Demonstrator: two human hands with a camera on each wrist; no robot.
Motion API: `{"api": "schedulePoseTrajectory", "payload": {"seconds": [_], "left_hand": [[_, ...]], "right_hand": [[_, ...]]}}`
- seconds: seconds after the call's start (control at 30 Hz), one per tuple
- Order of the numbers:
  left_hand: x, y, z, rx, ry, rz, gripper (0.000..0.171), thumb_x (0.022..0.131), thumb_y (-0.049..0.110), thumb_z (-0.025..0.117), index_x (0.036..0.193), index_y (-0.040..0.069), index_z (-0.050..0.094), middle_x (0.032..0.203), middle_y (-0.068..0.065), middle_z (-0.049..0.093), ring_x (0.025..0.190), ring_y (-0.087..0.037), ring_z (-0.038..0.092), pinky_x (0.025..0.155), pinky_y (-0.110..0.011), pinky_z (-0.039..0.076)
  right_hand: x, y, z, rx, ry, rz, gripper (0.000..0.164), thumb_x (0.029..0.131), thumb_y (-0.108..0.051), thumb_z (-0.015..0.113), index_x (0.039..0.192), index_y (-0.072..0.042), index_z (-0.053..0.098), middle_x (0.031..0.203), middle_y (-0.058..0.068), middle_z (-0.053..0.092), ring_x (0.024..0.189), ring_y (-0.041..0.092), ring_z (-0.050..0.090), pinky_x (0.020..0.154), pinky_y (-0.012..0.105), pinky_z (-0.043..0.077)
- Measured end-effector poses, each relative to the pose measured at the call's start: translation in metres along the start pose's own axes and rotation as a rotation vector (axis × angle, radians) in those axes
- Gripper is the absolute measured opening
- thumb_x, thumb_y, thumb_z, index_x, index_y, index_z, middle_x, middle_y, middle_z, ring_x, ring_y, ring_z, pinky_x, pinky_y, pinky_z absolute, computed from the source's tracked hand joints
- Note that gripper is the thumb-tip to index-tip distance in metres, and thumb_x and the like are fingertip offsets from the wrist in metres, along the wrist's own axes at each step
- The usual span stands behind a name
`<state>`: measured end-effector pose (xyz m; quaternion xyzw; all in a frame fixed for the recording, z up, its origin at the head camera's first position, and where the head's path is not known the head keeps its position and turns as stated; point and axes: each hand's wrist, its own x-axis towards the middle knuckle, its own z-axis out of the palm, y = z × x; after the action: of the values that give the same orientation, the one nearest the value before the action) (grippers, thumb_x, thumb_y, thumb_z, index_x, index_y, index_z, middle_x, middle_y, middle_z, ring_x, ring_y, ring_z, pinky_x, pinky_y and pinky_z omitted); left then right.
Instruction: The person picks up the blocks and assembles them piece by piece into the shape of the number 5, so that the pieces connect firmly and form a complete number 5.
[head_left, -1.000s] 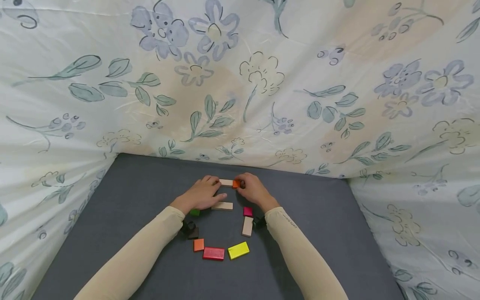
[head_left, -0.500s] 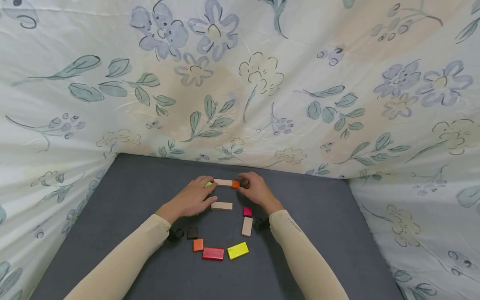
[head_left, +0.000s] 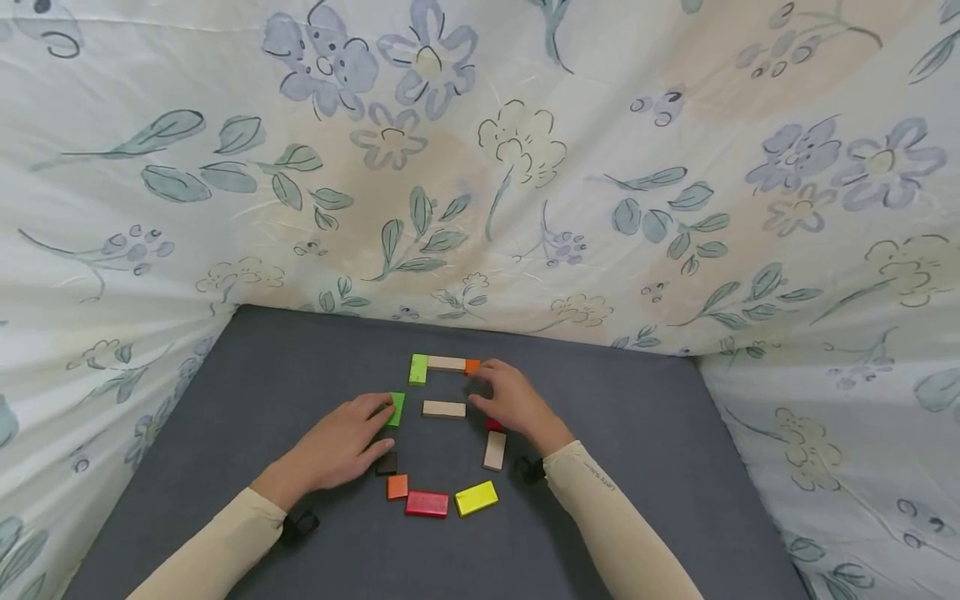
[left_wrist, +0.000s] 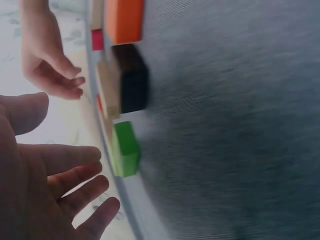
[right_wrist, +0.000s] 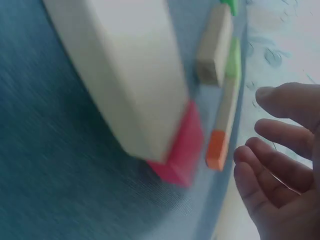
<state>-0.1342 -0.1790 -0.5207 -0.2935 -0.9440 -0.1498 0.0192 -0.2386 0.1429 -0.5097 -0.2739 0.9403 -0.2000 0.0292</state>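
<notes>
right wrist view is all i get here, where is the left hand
Observer: In the head view, the left hand is at the green block, its fingers partly covering it.
Operator: is it gripping that block
Observer: It doesn't look so; the left wrist view shows nothing between its thumb and fingers.
Operator: what lies on the near side, out of my picture
Observer: A red block and a yellow block, with a gap between them.
</notes>
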Motion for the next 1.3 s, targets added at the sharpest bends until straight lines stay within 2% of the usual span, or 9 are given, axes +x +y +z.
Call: {"api": "schedulePoseTrajectory", "payload": {"seconds": [0.1,0.33,0.47,0.83,1.13,1.3], "left_hand": [[-0.008,0.0,0.004,-0.01,-0.01,-0.014,0.061,0.109,0.038,0.065,0.154,-0.003,0.057,0.16,-0.019,0.05,0.148,-0.039,0.047,0.117,-0.059,0.043],[-0.015,-0.001,0.013,-0.045,-0.032,-0.026,0.063,0.111,0.039,0.063,0.157,-0.002,0.053,0.164,-0.018,0.046,0.15,-0.038,0.045,0.119,-0.058,0.041],[-0.013,-0.001,0.015,-0.072,-0.058,-0.037,0.065,0.111,0.04,0.061,0.159,-0.002,0.051,0.165,-0.018,0.044,0.15,-0.039,0.046,0.118,-0.058,0.042],[-0.004,0.005,0.012,-0.124,-0.089,-0.049,0.067,0.111,0.045,0.06,0.16,-0.001,0.051,0.166,-0.019,0.043,0.15,-0.039,0.047,0.117,-0.059,0.043],[0.005,0.007,0.013,-0.133,-0.105,-0.069,0.075,0.11,0.054,0.058,0.161,0.0,0.049,0.167,-0.019,0.042,0.15,-0.04,0.046,0.117,-0.06,0.043],[0.01,0.007,0.015,-0.127,-0.121,-0.064,0.079,0.109,0.059,0.057,0.162,0.0,0.048,0.167,-0.019,0.042,0.151,-0.039,0.045,0.117,-0.06,0.043]], "right_hand": [[-0.003,-0.006,0.008,-0.046,-0.03,-0.041,0.038,0.099,-0.026,0.084,0.132,-0.009,0.076,0.125,0.007,0.068,0.1,0.02,0.064,0.089,0.041,0.058],[-0.004,-0.016,0.017,-0.067,-0.048,-0.096,0.032,0.097,-0.024,0.086,0.126,-0.01,0.08,0.121,0.005,0.07,0.1,0.018,0.065,0.092,0.038,0.058],[-0.002,-0.016,0.021,-0.07,-0.061,-0.111,0.029,0.097,-0.023,0.086,0.124,-0.011,0.081,0.116,0.003,0.07,0.091,0.013,0.06,0.084,0.033,0.056],[-0.001,-0.019,0.025,-0.094,-0.069,-0.126,0.022,0.099,-0.018,0.083,0.12,-0.01,0.082,0.111,0.002,0.07,0.088,0.011,0.059,0.079,0.027,0.055],[-0.002,-0.022,0.02,-0.09,-0.028,-0.099,0.021,0.098,-0.018,0.084,0.118,-0.01,0.081,0.103,0.001,0.067,0.083,0.012,0.056,0.072,0.027,0.051],[-0.004,-0.021,0.019,-0.082,-0.036,-0.074,0.022,0.098,-0.018,0.084,0.119,-0.01,0.081,0.102,0.0,0.066,0.083,0.011,0.056,0.072,0.026,0.05]]}}
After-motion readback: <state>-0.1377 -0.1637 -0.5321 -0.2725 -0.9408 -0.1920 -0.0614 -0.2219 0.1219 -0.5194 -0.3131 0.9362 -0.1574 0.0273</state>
